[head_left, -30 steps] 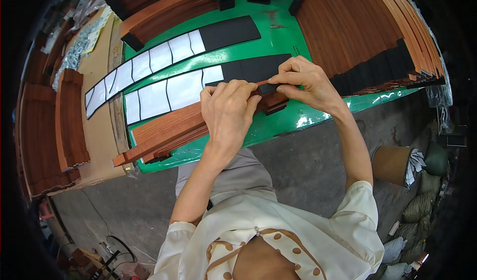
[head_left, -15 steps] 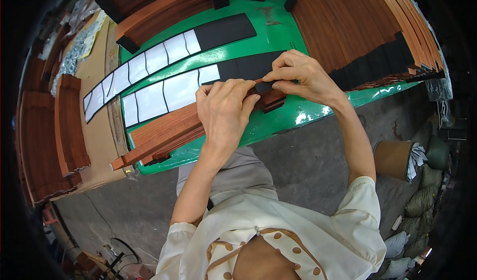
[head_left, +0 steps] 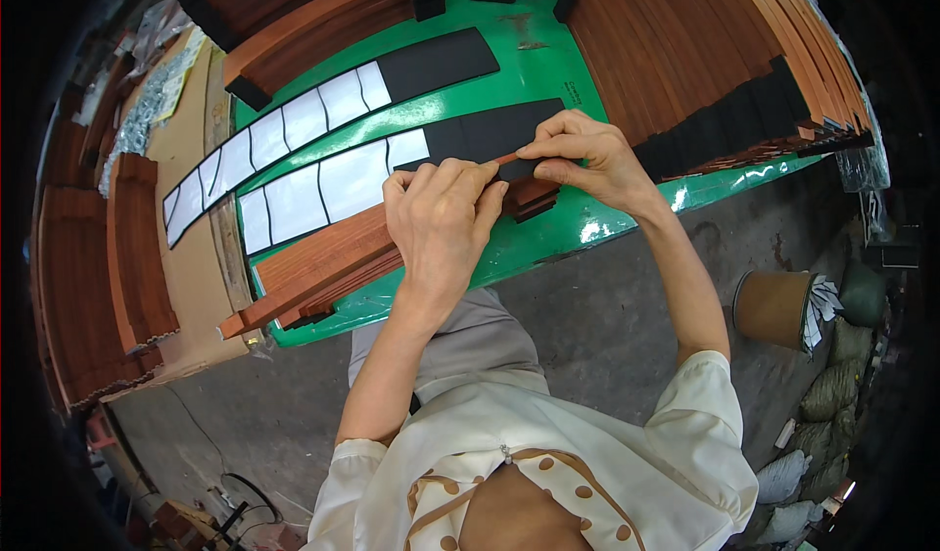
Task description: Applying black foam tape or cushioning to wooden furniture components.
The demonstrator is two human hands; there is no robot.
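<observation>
A reddish-brown wooden strip lies slantwise along the near edge of the green table, on top of several similar strips. Wrapped over its upper part is my left hand, fingers closed on it. At the strip's far right end, the thumb and forefinger of my right hand pinch the narrow tip. A dark patch shows just under those fingertips; what it is I cannot make out. Behind my hands lies a black sheet strip partly covered with white rectangles. A second such black strip lies farther back.
Stacked brown wooden strips with black-covered ends fill the table's right side. More wooden pieces stand at the back. At left, wooden strips rest on cardboard. A brown drum stands on the floor at right.
My right hand has shifted slightly down and left, its fingers still at the strip's end. The left hand keeps its hold, and the view has moved a little.
</observation>
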